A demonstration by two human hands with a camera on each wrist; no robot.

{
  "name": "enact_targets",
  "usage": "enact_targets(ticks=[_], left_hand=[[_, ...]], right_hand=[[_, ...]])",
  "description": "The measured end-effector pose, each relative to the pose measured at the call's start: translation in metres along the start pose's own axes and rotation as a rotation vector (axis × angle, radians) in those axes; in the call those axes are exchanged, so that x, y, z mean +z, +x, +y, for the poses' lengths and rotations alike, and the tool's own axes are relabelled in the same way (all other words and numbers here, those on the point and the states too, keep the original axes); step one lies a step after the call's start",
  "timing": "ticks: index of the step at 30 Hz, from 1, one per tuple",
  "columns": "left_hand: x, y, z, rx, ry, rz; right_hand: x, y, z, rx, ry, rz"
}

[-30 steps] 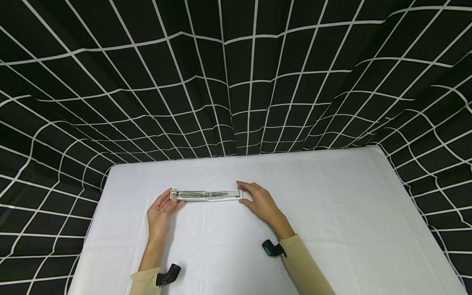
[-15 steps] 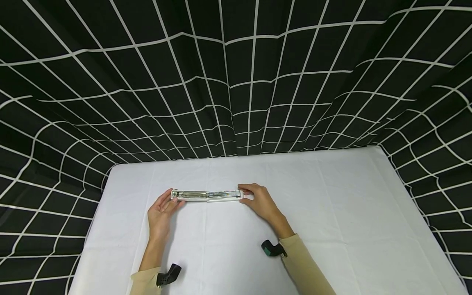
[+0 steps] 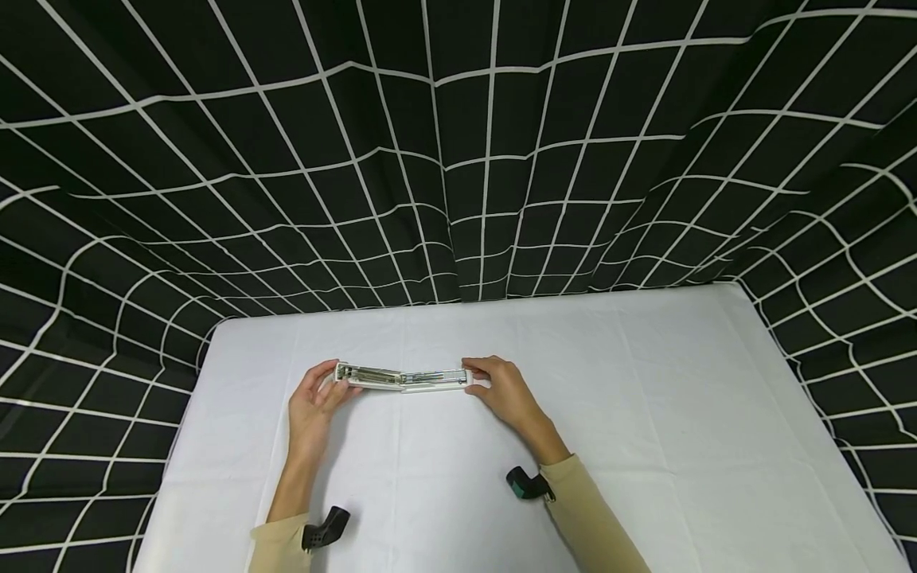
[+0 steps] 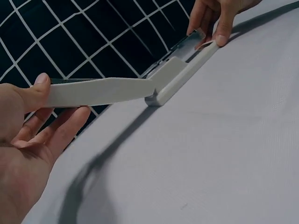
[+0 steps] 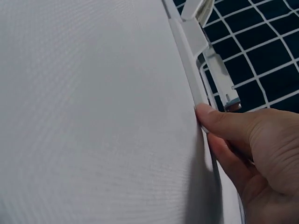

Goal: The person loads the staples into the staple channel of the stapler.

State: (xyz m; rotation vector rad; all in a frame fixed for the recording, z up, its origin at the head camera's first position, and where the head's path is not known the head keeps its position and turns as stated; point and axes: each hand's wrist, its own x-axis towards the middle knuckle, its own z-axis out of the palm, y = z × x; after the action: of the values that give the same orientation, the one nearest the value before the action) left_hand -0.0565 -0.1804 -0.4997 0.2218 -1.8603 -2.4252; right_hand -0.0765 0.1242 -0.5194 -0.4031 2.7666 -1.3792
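A white stapler (image 3: 434, 387) is spread wide open over the table, its hinge in the middle and its metal insides facing up. My left hand (image 3: 311, 410) grips the far end of the cover half (image 4: 100, 92), thumb on one side and fingers beneath. That half slopes upward from the hinge, clear of the cloth in the left wrist view. At the other end, my right hand (image 3: 510, 394) pinches the tip of the base (image 5: 185, 51) between thumb and fingers. The base lies low along the cloth, with the metal staple rail (image 5: 220, 77) raised beside it.
White cloth (image 3: 645, 446) covers the table. A black curtain with a white grid (image 3: 473, 159) hangs behind it and at both sides. Black cameras (image 3: 326, 528) are strapped to both sleeved wrists.
My left hand has raised its end of the stapler a little, so the cover half now tilts up from the hinge. The right hand's fingers closed in on the base end earlier and stay there.
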Motion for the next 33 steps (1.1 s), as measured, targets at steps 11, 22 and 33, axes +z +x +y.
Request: enact_targets(ticks=[11, 22, 33], left_hand=[[0.013, 0.002, 0.010, 0.034, 0.057, -0.017], [0.027, 0.005, 0.012, 0.128, 0.126, -0.002], [0.038, 0.005, 0.018, 0.293, 0.244, -0.181]], right_hand=[[0.006, -0.004, -0.003, 0.022, 0.032, 0.062], [0.005, -0.005, -0.004, 0.048, 0.084, 0.058], [0.006, -0.004, -0.001, 0.084, 0.246, 0.045]])
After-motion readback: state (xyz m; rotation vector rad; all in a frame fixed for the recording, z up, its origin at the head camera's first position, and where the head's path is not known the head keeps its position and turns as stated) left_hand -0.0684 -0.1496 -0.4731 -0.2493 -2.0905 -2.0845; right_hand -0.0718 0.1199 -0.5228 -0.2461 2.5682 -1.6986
